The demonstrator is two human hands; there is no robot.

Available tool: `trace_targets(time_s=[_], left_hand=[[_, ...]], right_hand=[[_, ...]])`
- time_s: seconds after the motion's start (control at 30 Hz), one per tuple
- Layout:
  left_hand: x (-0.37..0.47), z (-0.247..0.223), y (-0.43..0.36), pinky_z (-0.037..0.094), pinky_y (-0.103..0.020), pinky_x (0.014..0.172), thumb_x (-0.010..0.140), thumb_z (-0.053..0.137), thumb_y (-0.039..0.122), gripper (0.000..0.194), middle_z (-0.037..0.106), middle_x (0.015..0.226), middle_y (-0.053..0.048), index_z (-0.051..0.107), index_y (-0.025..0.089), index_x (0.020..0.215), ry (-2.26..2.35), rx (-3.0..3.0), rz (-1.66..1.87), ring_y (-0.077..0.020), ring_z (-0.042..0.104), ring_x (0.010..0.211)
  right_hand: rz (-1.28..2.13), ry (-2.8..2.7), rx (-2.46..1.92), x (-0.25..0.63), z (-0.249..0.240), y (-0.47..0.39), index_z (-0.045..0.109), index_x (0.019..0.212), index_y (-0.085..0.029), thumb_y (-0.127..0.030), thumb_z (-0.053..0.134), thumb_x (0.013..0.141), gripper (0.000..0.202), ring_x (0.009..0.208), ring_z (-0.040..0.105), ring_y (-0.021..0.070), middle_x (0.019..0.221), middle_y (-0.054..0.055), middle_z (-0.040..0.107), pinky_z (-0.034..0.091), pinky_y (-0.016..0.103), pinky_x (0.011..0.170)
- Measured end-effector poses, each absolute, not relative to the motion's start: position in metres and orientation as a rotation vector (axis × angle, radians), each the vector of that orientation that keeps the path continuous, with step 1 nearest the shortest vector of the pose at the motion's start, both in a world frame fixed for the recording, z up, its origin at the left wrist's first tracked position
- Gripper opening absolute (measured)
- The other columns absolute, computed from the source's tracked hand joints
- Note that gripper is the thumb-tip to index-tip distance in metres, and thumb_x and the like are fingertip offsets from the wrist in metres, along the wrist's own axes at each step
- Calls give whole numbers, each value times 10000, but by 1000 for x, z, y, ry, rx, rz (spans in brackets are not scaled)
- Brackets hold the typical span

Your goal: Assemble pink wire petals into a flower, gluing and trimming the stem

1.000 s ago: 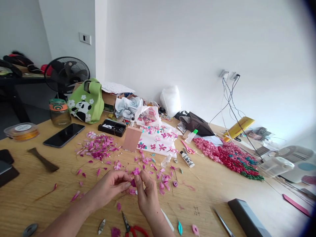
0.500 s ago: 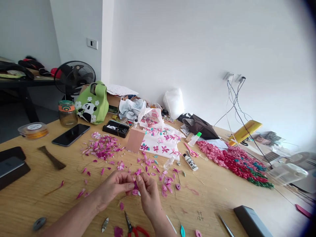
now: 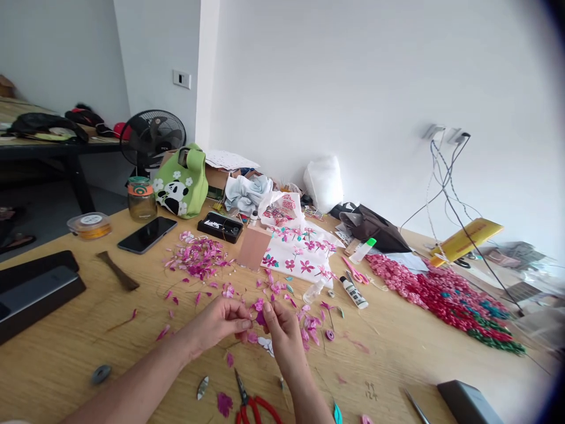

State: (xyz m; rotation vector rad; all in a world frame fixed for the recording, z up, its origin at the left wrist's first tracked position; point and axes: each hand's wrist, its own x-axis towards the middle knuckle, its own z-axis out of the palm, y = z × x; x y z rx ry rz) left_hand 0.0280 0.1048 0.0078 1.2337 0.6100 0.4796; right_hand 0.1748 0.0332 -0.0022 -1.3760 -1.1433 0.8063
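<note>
Head camera: we find the left hand (image 3: 220,323) and right hand (image 3: 282,333) meeting above the wooden table (image 3: 66,353), the fingertips of both pinching one small magenta petal piece (image 3: 260,318) between them. Loose pink petals (image 3: 198,259) lie scattered just beyond. Red-handled pliers (image 3: 251,403) rest near the right forearm.

A big wooden table (image 3: 66,353) holds pink petals (image 3: 198,259), a black phone (image 3: 147,234), red pliers (image 3: 251,405), a jar (image 3: 142,198) and a green panda bag (image 3: 182,187).
</note>
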Motion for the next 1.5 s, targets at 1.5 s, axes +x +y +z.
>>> trace_targets(time_s=[1.5], left_hand=[[31,0,107,380,-270,595,651,705,354,223,636,529,2,633,143,640,757,1187,620,-145,546,538]], right_hand=[[998,-898,-1315,182,-13,39,633,669,-153,-515,714,697,372,543,543,134,598,21,614,423,253,534]])
